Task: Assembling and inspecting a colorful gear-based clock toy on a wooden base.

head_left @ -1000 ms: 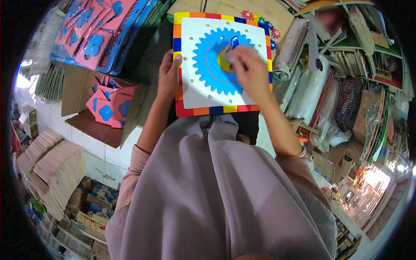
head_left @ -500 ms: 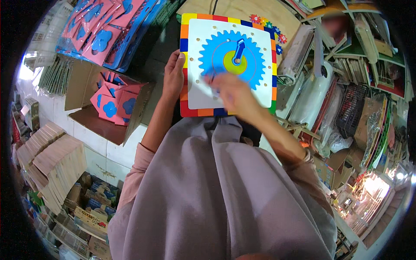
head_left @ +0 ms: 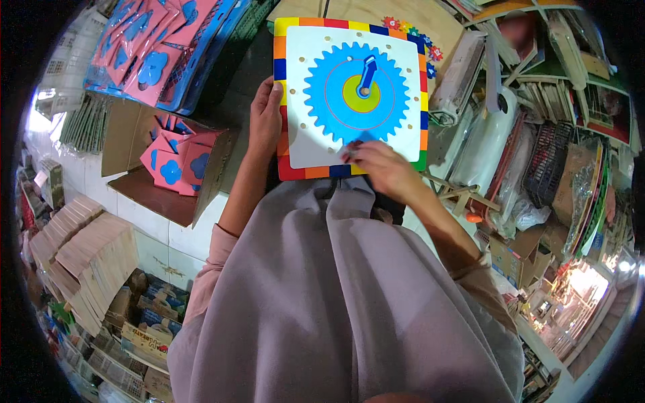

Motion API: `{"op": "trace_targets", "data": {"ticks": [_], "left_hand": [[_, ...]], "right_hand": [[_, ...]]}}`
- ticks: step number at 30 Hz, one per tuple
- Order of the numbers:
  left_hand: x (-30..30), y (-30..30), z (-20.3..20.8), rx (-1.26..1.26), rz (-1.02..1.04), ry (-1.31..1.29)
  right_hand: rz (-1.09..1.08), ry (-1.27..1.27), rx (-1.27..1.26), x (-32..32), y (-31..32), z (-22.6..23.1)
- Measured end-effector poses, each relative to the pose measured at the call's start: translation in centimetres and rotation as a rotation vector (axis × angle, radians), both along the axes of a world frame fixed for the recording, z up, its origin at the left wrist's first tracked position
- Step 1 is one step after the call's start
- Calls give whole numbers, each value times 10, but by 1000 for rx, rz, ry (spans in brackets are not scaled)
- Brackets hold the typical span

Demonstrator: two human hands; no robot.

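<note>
A square board (head_left: 312, 144) with a white face and a border of coloured blocks rests in front of me above my lap. On it lies a large blue gear (head_left: 322, 94) with a yellow-green disc (head_left: 353, 101) at its middle and a dark blue arrow (head_left: 369, 72) pointing up. My left hand (head_left: 267, 117) grips the board's left edge, some fingers hidden behind it. Over the lower part of the board my right hand (head_left: 384, 169) is closed in a pinch. Between its fingers is a small dark reddish thing (head_left: 351, 152), too blurred to name.
Small coloured gears (head_left: 410, 32) lie on a wooden surface (head_left: 430, 20) past the board. To the left stand a cardboard box (head_left: 154, 201) of pink pieces with blue flowers and a blue tray (head_left: 181, 101) of similar pieces. Crowded shelves (head_left: 551, 87) line the right.
My right hand has moved down from the gear's lower left to the board's lower edge. The board has shifted very slightly left; my left hand keeps its hold.
</note>
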State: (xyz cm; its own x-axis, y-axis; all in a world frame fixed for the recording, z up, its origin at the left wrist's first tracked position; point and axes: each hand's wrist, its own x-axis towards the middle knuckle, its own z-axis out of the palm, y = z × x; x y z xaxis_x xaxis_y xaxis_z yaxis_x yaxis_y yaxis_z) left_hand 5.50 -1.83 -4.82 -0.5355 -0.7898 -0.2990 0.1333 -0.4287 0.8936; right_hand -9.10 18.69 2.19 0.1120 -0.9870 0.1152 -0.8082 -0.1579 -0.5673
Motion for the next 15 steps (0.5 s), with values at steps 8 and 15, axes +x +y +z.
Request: {"op": "trace_targets", "data": {"ticks": [8, 15], "left_hand": [[-3, -3, -10, -26, -29, 50], [-5, -3, -9, -1, -28, 82]], "right_hand": [[-778, -101, -194, -40, -11, -4], [-207, -383, -24, 32, -15, -2]]}}
